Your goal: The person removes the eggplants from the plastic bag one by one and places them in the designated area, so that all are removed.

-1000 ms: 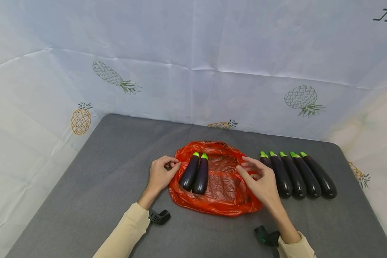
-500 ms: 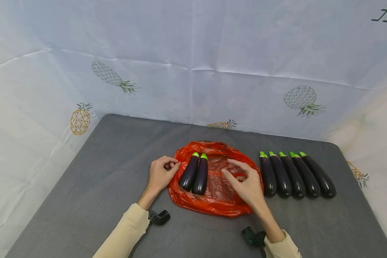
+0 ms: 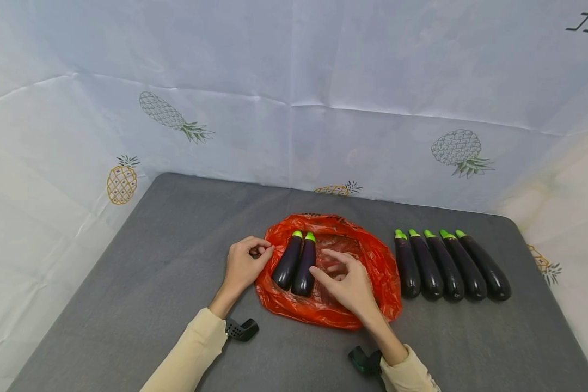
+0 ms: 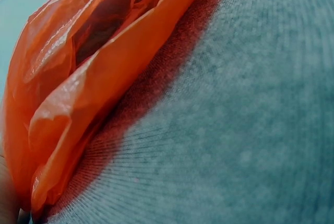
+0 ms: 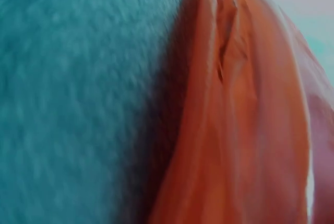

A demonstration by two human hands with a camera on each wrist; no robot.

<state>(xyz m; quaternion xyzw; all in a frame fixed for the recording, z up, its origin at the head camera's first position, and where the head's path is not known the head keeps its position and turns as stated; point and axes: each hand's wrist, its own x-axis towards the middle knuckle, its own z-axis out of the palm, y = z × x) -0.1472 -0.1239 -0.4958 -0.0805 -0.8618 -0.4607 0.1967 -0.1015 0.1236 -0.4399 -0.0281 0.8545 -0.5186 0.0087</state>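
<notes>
A red plastic bag (image 3: 386,272) lies open on the table, its rim spread wide. Two dark purple eggplants with green tops lie side by side in its left half: a left eggplant (image 3: 287,262) and a right eggplant (image 3: 306,267). My left hand (image 3: 245,264) pinches the bag's left rim between thumb and fingers; the left wrist view has the bag's folds (image 4: 104,88) up close. Over the bag's opening, my right hand (image 3: 348,283) holds nothing, thumb and fingers apart, its thumb tip close to the right eggplant. Whether they touch, I cannot tell.
Several more eggplants (image 3: 451,267) lie in a row on the grey table (image 3: 152,261), right of the bag. A pale cloth (image 3: 294,109) with pineapple prints hangs behind the table.
My right hand has left the bag's right side and moved left over the opening, toward the eggplants inside. The left hand has stayed at the left rim.
</notes>
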